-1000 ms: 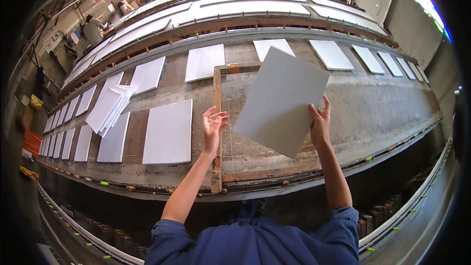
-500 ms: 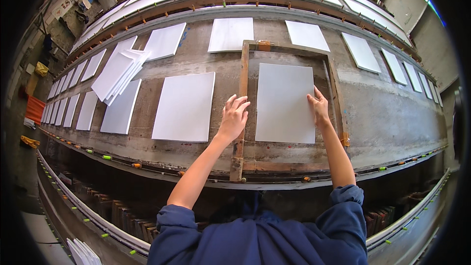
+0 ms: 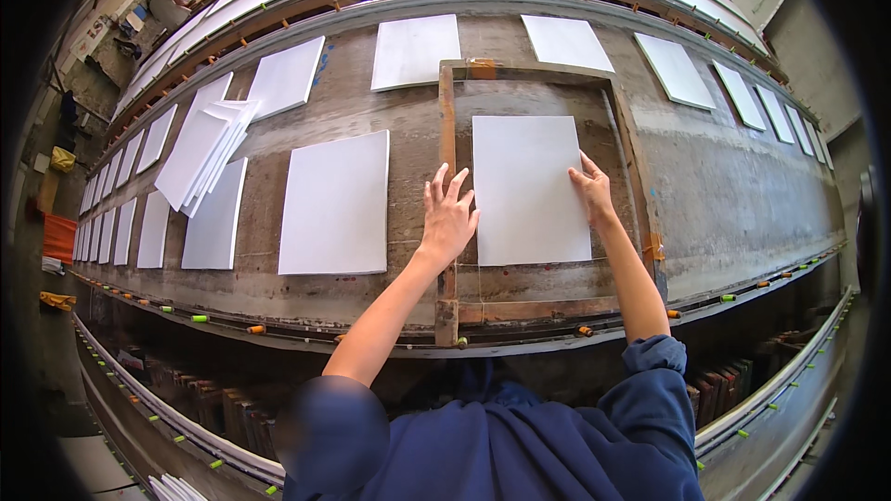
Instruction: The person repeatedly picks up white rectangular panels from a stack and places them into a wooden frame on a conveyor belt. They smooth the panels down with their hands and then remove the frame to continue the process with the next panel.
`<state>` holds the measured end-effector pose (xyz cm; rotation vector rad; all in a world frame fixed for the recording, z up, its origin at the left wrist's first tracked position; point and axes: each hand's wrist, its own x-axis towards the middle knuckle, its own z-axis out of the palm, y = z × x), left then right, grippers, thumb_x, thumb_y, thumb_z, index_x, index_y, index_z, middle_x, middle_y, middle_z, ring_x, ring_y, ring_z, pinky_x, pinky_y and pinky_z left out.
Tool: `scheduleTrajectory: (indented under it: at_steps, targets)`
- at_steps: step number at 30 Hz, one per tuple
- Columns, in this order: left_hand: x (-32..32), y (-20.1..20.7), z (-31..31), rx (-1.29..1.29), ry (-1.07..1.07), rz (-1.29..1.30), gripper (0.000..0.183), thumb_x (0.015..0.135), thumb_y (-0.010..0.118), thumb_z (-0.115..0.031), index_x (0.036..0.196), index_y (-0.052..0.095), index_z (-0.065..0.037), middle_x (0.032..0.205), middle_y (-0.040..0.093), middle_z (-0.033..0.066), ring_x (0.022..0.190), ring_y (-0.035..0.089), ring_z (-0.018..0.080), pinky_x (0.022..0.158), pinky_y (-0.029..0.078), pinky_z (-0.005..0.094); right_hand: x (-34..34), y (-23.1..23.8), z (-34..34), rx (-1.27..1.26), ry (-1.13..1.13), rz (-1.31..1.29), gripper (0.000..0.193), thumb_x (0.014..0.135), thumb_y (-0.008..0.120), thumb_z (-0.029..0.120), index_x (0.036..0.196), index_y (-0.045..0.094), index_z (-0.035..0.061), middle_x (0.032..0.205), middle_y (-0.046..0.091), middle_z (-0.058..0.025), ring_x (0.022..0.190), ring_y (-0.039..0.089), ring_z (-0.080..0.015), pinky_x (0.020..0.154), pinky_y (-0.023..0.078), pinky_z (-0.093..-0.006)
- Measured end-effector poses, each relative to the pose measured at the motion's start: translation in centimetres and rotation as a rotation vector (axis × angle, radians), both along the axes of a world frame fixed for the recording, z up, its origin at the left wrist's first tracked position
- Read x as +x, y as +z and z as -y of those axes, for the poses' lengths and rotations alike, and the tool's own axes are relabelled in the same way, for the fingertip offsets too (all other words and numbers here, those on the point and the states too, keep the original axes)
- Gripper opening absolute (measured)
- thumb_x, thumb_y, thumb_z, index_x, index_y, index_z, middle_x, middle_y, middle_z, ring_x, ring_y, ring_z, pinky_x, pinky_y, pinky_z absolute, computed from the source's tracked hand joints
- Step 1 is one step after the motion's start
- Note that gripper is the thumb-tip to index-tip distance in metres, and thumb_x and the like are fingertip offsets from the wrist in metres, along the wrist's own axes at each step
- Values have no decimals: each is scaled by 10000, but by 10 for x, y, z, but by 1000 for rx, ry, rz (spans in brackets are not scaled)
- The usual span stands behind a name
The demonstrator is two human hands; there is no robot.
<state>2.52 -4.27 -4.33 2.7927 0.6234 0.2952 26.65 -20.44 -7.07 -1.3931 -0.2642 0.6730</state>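
A white rectangular panel (image 3: 526,187) lies within a worn wooden frame (image 3: 447,121) on the long grey table. My right hand (image 3: 591,191) pinches the panel's right edge, its thumb on top and the fingers along the side. Over the frame's left bar is my left hand (image 3: 449,217), its fingers spread and holding nothing. Those fingertips come close to the panel's left edge; whether they touch it I cannot tell. Left of the frame rests another white panel (image 3: 334,204) of similar size.
Several white panels line the table (image 3: 733,195) in two rows. A fanned stack of thin white sheets (image 3: 204,153) overlaps panels at the left. Green and orange pegs (image 3: 257,329) dot the near rail. Another person (image 3: 169,5) is at the far left.
My left hand's fingers have spread wider. The panel in the frame looks brighter, and my right hand stays at its right edge. The whole view has shifted slightly.
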Motion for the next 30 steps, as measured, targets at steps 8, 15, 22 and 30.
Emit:
scheduleTrajectory:
  at_steps: [8,15,22,30]
  targets:
    - [2,8,5,-11,45,-64,399,797,705,-294,1091,648,-30,1427,303,81,1397,97,302,1114,150,601,-4,4,-3,-106,-3,56,524,864,598,26,1364,443,37,1053,648,-125,872,634,-149,762,519,-275]
    - [5,3,11,239,21,-162,368,800,687,-252,1091,649,-31,1413,310,99,1394,87,335,1057,83,709,-9,1,-6,-461,-101,575,500,833,649,114,1295,506,-12,1079,647,-186,916,643,-233,847,493,-326]
    - [16,17,36,531,-89,-531,302,762,643,-119,1042,664,-8,1416,335,193,1392,125,369,1049,49,716,-18,-18,-9,-643,-155,915,498,860,625,162,1284,489,-60,1031,557,-209,1019,487,-343,923,411,-407]
    - [18,-7,44,746,-62,-566,417,901,478,-273,1177,567,27,1461,260,264,1406,64,400,1112,9,605,-33,-25,-14,-782,-206,1166,476,882,553,144,1280,451,-95,1217,420,-197,1148,381,-329,986,368,-426]
